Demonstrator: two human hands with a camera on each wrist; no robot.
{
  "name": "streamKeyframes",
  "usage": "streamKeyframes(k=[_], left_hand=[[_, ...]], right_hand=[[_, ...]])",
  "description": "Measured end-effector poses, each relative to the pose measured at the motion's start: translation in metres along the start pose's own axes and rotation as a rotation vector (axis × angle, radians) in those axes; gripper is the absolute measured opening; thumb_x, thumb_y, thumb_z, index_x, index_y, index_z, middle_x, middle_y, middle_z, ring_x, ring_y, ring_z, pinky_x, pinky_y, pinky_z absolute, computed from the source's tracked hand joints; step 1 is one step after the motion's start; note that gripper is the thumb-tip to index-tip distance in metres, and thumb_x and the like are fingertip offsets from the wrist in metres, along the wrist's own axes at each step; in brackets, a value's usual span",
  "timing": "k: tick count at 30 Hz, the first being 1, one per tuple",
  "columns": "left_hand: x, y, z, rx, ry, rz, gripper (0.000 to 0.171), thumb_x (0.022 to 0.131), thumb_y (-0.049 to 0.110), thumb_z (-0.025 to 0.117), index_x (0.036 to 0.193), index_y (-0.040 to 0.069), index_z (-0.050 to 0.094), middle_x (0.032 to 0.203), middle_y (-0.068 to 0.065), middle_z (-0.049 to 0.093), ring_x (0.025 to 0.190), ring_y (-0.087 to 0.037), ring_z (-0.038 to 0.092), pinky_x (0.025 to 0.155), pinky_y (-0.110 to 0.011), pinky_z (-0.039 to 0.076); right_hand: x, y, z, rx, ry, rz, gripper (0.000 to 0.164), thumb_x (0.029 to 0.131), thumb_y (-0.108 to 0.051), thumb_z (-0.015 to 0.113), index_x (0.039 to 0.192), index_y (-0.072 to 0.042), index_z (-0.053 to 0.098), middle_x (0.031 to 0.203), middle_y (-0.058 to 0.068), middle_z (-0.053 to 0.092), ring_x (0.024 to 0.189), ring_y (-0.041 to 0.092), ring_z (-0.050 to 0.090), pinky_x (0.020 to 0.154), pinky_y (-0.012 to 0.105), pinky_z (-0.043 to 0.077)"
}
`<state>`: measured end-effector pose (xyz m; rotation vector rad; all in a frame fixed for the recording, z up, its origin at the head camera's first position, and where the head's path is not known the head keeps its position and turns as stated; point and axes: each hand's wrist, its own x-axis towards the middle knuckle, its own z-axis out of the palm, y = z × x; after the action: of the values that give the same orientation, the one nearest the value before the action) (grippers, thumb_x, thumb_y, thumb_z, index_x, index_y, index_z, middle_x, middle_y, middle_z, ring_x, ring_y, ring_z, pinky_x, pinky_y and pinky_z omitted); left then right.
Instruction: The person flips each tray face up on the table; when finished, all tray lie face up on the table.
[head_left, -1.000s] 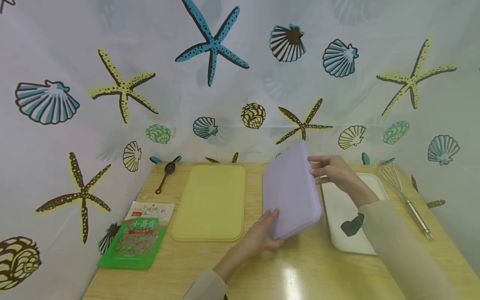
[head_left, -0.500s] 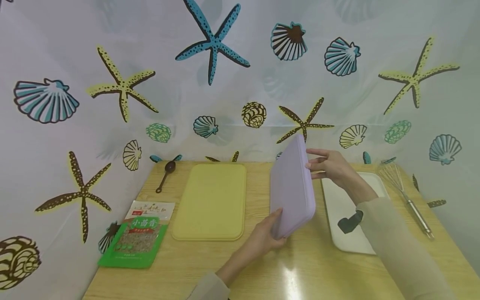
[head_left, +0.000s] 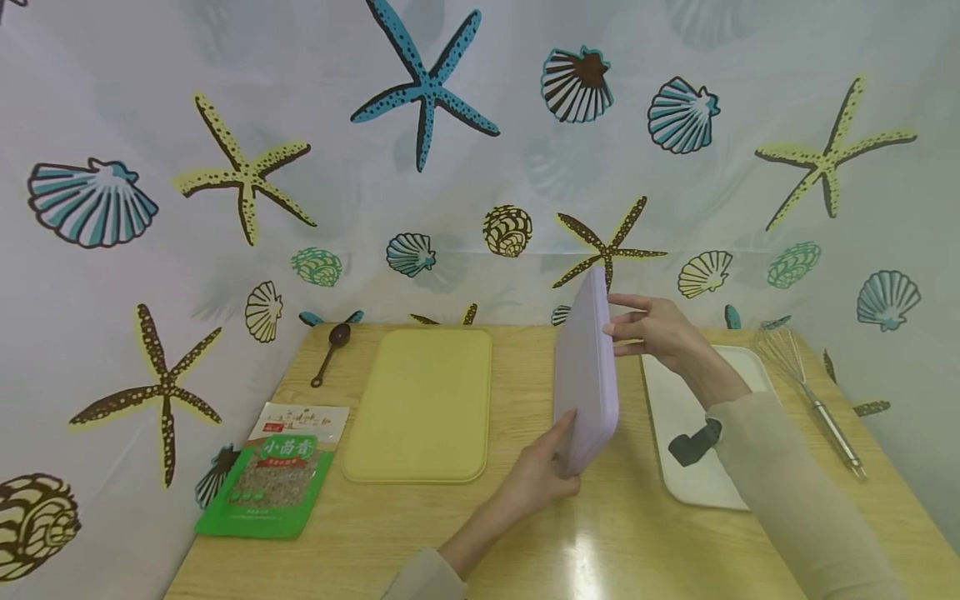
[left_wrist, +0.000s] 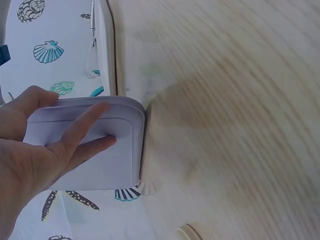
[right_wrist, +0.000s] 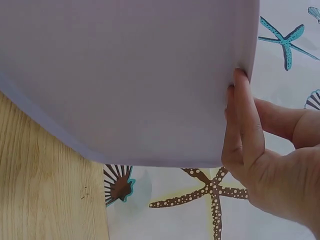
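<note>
A pale purple tray (head_left: 583,371) stands tilted steeply on its side, nearly edge-on in the head view. Near its lower front end my left hand (head_left: 542,467) grips it; the left wrist view has the thumb and the fingers (left_wrist: 80,132) on opposite sides of the rim. My right hand (head_left: 660,332) pinches the upper edge, and in the right wrist view its fingers (right_wrist: 245,115) lie along one broad face with the thumb behind the edge. A yellow tray (head_left: 420,404) lies to the left, and a white tray (head_left: 701,467) to the right, partly behind the right forearm.
On the wooden table (head_left: 510,558), a dark brown spoon (head_left: 327,354) and a green seasoning packet (head_left: 270,475) lie at the left. A wire whisk (head_left: 813,400) lies at the right edge. A curtain with starfish and shells (head_left: 450,192) hangs behind and at both sides.
The purple tray has turned from showing its broad face to nearly edge-on. My left hand has shifted right and my right hand slightly left and up, both keeping hold of it.
</note>
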<state>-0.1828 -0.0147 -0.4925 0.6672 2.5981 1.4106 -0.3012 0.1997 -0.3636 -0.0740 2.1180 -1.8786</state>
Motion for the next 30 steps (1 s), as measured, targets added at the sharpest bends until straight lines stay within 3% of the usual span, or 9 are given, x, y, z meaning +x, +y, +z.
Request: streamKeyframes(k=[12,22,30], left_hand=[[0.003,0.023,-0.008,-0.054,0.024,0.058,0.098,0.076,-0.004,0.07,0.155,0.017,0.017,0.147,-0.027,0.035,0.113,-0.044,0.058,0.074,-0.025,0.057],[0.009,0.048,-0.022,-0.12,-0.008,0.106,0.109,0.077,-0.009,0.068,0.156,0.024,0.0,0.154,-0.021,0.027,0.117,-0.043,0.055,0.081,-0.038,0.057],[0.012,0.063,-0.038,-0.133,-0.016,0.123,0.106,0.079,-0.008,0.066,0.156,0.029,0.005,0.155,-0.021,0.022,0.126,-0.038,0.048,0.092,-0.037,0.053]], right_hand=[[0.0,-0.002,0.006,0.037,0.0,-0.001,0.064,0.091,0.002,0.062,0.148,-0.004,0.035,0.097,0.007,0.062,0.08,0.013,0.067,0.083,0.039,0.057],[0.0,-0.006,0.012,-0.003,-0.001,0.006,0.064,0.091,-0.001,0.064,0.148,-0.006,0.036,0.115,0.018,0.056,0.088,0.016,0.066,0.082,0.036,0.058],[0.004,-0.008,0.019,0.016,-0.041,0.002,0.061,0.092,0.002,0.06,0.148,-0.005,0.036,0.114,0.018,0.056,0.09,0.018,0.065,0.084,0.037,0.057]])
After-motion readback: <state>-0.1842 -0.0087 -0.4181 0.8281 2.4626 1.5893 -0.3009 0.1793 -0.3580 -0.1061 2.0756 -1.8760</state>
